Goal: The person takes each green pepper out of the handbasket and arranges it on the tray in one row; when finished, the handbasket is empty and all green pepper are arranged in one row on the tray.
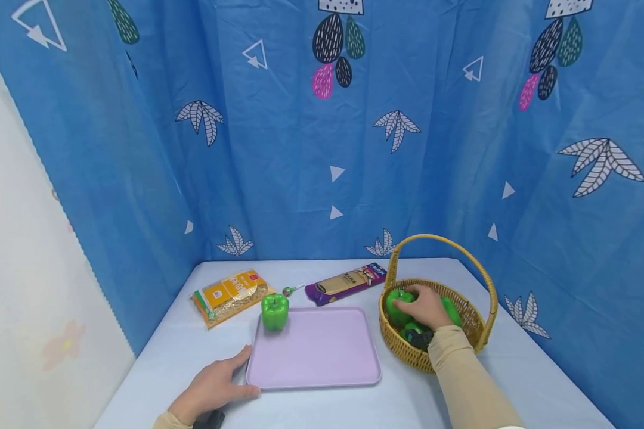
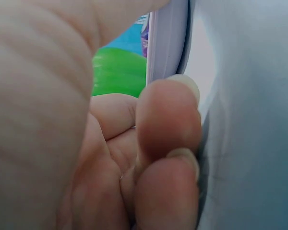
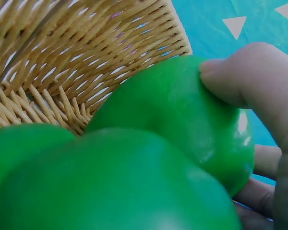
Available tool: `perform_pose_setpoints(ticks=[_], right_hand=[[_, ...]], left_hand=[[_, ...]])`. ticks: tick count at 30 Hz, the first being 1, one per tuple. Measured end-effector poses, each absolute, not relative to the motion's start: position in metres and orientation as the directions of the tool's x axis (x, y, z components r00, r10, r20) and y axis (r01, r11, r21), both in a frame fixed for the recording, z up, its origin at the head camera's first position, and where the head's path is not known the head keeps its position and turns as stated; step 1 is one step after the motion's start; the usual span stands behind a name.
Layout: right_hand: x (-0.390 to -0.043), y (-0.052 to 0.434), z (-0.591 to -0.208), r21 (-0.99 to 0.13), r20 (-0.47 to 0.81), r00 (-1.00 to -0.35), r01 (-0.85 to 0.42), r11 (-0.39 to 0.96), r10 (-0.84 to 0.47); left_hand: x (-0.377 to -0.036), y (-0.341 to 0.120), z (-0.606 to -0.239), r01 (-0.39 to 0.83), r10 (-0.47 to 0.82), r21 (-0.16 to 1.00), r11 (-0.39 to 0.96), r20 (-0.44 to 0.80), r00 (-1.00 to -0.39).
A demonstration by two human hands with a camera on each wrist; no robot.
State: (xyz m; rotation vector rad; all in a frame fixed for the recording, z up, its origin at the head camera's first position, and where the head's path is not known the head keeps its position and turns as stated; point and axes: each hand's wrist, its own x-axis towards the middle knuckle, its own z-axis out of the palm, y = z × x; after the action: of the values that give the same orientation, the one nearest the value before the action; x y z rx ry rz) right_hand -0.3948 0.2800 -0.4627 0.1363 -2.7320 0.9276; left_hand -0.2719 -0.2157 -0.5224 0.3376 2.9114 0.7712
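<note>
Green pepper (image 1: 398,305) gripped by right hand (image 1: 427,307) in wicker basket (image 1: 480,333), left hand (image 1: 214,387) flat against tray (image 1: 322,351)

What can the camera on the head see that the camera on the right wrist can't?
Only the head view shows the left hand resting at the lilac tray, the green pepper on the tray, the two food packets, the basket's handle and the table.

Only the right wrist view shows, up close, the fingers curled round the pepper and the weave of the basket wall.

Both show the right hand holding a green pepper in the basket.
</note>
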Motion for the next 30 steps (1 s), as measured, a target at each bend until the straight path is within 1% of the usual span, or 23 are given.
perform_pose_setpoints(ticks=[12,14,19,25,30], right_hand=[[-0.393,0.277,-0.458,-0.598,0.258,-0.966,-0.141,0.789,0.022],[-0.392,0.277,-0.457,-0.600,0.271,-0.962,-0.148,0.786,0.026],[-0.390,0.279,-0.449,-0.631,0.315,-0.948,-0.169,0.757,0.052],[-0.389,0.282,-0.436,-0.656,0.301,-0.949,-0.132,0.743,0.098],[-0.381,0.273,-0.419,-0.652,0.337,-0.940,-0.191,0.734,0.055]], left_hand=[[-0.272,-0.216,-0.523,0.181,0.239,0.508,0.842,-0.050,-0.970],[-0.272,-0.216,-0.523,0.178,0.240,0.513,0.840,-0.057,-0.969],[-0.274,-0.216,-0.523,0.188,0.251,0.523,0.832,-0.052,-0.966],[-0.275,-0.216,-0.526,0.187,0.253,0.523,0.832,-0.058,-0.966],[-0.272,-0.216,-0.523,0.160,0.232,0.524,0.836,-0.075,-0.970]])
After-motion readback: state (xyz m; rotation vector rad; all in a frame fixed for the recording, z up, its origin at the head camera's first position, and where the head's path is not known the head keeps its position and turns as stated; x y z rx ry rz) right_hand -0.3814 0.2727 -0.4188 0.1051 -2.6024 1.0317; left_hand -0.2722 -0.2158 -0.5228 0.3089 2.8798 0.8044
